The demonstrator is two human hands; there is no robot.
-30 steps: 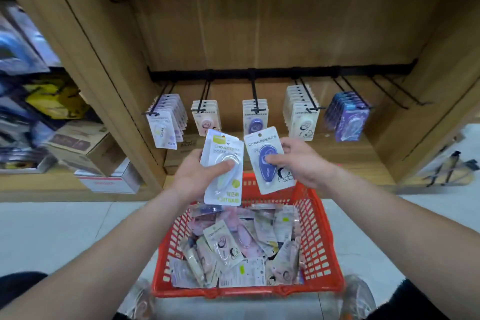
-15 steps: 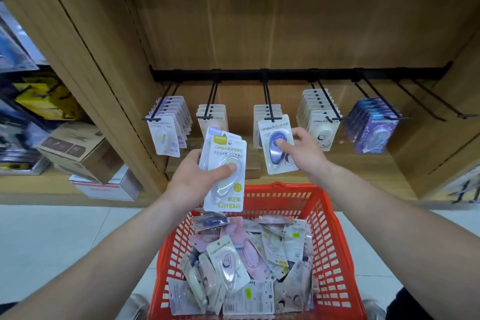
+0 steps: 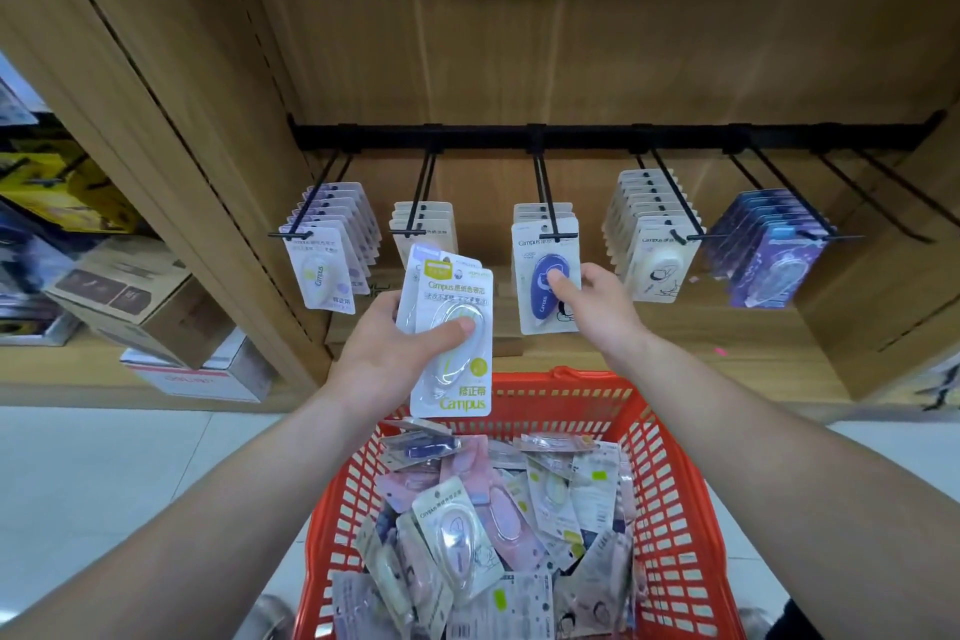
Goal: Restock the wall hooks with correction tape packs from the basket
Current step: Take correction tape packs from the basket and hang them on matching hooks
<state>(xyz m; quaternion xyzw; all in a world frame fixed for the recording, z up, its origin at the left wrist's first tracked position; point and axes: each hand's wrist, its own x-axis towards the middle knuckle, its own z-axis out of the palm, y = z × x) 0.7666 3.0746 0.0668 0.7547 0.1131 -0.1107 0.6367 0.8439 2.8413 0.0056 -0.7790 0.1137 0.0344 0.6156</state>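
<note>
My right hand (image 3: 597, 307) pinches a blue correction tape pack (image 3: 543, 270) whose top hole sits at the tip of the middle wall hook (image 3: 545, 192), in front of matching packs. My left hand (image 3: 395, 353) grips a small stack of packs with a yellow-green Campus pack (image 3: 452, 343) on top, held upright above the basket. The red basket (image 3: 670, 509) below holds several loose packs (image 3: 493, 535) in a heap. A black rail (image 3: 597, 138) carries the row of hooks.
Other hooks hold white packs (image 3: 324, 260), beige packs (image 3: 426, 224), cream packs (image 3: 654, 244) and purple packs (image 3: 769, 250). Bare hooks (image 3: 883, 192) stick out at the far right. Wooden side panels flank the bay; cardboard boxes (image 3: 135, 296) sit on the left shelf.
My right hand lifted the blue pack up and forward from over the basket to the middle hook's tip. My left hand with its stack rose slightly. The view moved closer to the hooks.
</note>
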